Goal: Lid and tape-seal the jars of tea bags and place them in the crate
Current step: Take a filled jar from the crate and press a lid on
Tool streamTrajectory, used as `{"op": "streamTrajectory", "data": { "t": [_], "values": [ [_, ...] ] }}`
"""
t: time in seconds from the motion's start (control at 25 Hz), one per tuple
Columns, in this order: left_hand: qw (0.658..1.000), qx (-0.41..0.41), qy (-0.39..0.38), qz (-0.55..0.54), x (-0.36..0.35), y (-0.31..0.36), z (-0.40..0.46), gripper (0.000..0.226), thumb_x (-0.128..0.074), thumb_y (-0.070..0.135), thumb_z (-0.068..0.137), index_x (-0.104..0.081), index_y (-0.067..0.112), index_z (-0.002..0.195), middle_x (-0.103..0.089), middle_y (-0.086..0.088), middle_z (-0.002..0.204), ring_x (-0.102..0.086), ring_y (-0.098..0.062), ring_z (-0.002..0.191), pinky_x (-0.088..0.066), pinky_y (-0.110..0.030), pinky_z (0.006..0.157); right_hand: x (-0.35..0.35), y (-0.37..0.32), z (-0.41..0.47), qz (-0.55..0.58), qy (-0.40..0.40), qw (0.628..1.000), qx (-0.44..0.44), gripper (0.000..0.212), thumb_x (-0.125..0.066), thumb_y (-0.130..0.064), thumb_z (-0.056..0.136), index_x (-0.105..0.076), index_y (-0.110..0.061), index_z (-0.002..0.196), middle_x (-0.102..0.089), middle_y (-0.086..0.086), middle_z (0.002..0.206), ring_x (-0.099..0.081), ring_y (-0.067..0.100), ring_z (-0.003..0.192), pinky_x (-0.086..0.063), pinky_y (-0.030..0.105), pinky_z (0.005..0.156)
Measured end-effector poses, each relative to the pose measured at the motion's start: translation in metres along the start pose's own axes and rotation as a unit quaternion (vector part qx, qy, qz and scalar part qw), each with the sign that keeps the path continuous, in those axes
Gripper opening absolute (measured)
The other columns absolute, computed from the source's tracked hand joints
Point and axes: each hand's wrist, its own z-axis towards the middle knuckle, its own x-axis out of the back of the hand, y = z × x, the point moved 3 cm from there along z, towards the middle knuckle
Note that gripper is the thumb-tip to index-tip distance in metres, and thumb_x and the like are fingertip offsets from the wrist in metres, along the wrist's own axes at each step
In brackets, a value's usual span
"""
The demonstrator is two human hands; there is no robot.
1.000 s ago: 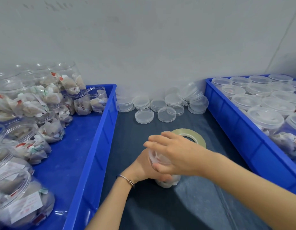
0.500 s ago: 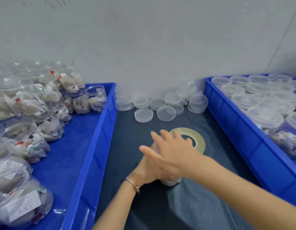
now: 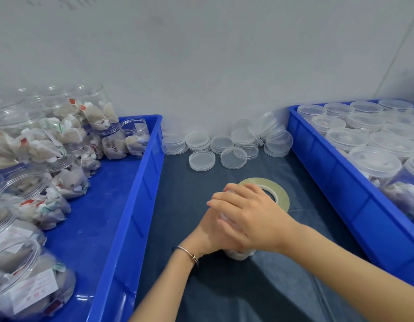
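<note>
Since a moment ago our right hand [image 3: 250, 219] has slid forward over the top of the jar [image 3: 239, 253] and now lies across it with fingers nearly straight, seemingly pressing the lid, which we cannot see beneath it; our left hand [image 3: 210, 235] wraps the jar's side from the near left, mostly hidden. We judge this jar is being lidded and has yet to be taped. The tape roll [image 3: 274, 194] lies flat just behind it on the worktop [image 3: 224, 287], loose lids [image 3: 201, 160] farther back by the wall. Many open jars wait in the left crate [image 3: 141, 194]; the right crate [image 3: 336, 182] holds lidded ones and looks crowded. Both crate walls hem the strip, leaving room mainly toward us.
</note>
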Motion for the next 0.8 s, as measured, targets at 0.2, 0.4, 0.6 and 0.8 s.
{"op": "streamTrajectory", "data": {
  "t": [0.2, 0.4, 0.6, 0.8],
  "values": [
    [0.987, 0.037, 0.027, -0.156, -0.018, -0.013, -0.019, 0.07, -0.056, 0.024, 0.072, -0.038, 0.001, 0.136, -0.044, -0.016, 0.14, -0.039, 0.013, 0.096, -0.03, 0.003, 0.086, -0.005, -0.023, 0.014, -0.102, -0.042, 0.957, -0.269, 0.033, -0.041, -0.039, 0.086, -0.066, -0.016, 0.084, -0.061, -0.002, 0.08, -0.06, 0.026, 0.077, -0.045, 0.036, 0.063],
    [0.901, -0.014, 0.205, -0.383, -0.012, 0.023, -0.025, 0.071, -0.046, 0.065, 0.075, -0.046, 0.025, 0.134, -0.024, 0.008, 0.135, -0.016, -0.009, 0.137, -0.013, -0.045, 0.117, -0.009, -0.03, 0.021, 0.028, -0.199, 0.942, -0.267, 0.065, -0.034, -0.06, 0.088, -0.012, -0.041, 0.146, -0.024, 0.012, 0.15, -0.017, 0.045, 0.134, -0.016, 0.059, 0.101],
    [0.962, 0.026, 0.061, -0.263, -0.025, -0.015, -0.016, 0.071, -0.087, 0.019, 0.053, -0.048, 0.037, 0.11, -0.057, 0.024, 0.107, -0.061, -0.006, 0.099, -0.047, -0.011, 0.075, 0.022, -0.003, 0.009, -0.005, -0.258, 0.957, -0.133, 0.055, -0.032, -0.053, 0.094, -0.017, -0.045, 0.146, -0.034, 0.004, 0.143, -0.049, 0.029, 0.099, -0.044, 0.038, 0.083],
    [0.969, 0.106, 0.053, -0.217, -0.035, -0.018, -0.018, 0.074, -0.086, 0.031, 0.053, -0.04, 0.038, 0.111, -0.053, 0.028, 0.107, -0.051, 0.014, 0.099, -0.037, 0.001, 0.078, 0.019, -0.006, 0.023, -0.044, -0.184, 0.98, -0.063, 0.07, -0.016, -0.076, 0.082, -0.019, -0.045, 0.145, -0.044, 0.007, 0.132, -0.043, 0.027, 0.119, -0.037, 0.049, 0.094]
  ]
}}
